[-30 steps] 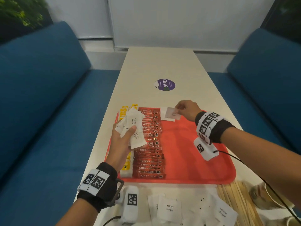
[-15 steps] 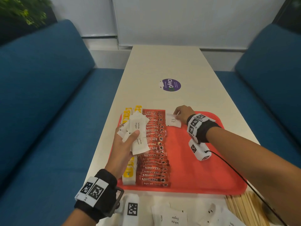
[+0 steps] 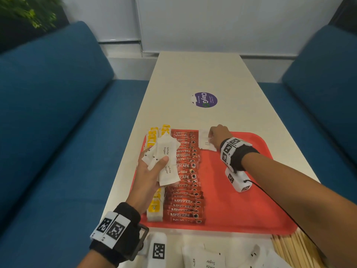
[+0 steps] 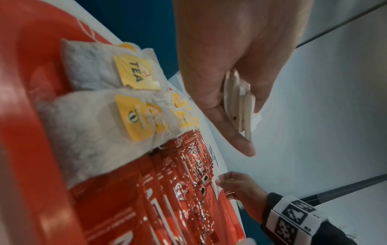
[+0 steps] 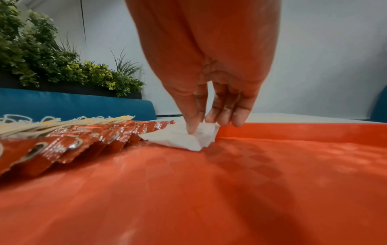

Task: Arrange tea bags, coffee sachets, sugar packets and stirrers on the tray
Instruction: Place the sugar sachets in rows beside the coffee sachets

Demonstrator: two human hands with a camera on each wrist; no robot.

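Observation:
A red tray (image 3: 241,200) lies on the white table. Along its left side runs a column of yellow-tagged tea bags (image 3: 154,207), with a row of red coffee sachets (image 3: 185,182) beside it. My left hand (image 3: 148,171) hovers over those rows and grips a fan of several white sugar packets (image 3: 167,157), thumb on top. My right hand (image 3: 217,135) is at the tray's far edge, pinching a white sugar packet (image 3: 205,142) that lies on the tray next to the sachets. In the right wrist view the thumb and fingers (image 5: 192,119) press that packet (image 5: 184,137) onto the tray floor.
More loose sugar packets (image 3: 204,258) and a bundle of wooden stirrers (image 3: 289,250) lie on the table in front of the tray's near edge. A purple round sticker (image 3: 205,99) marks the table farther away. Blue sofas flank both sides.
My right hand has lowered the sugar packet onto the tray's far edge beside the coffee sachets. The left hand keeps its fan of packets in about the same place.

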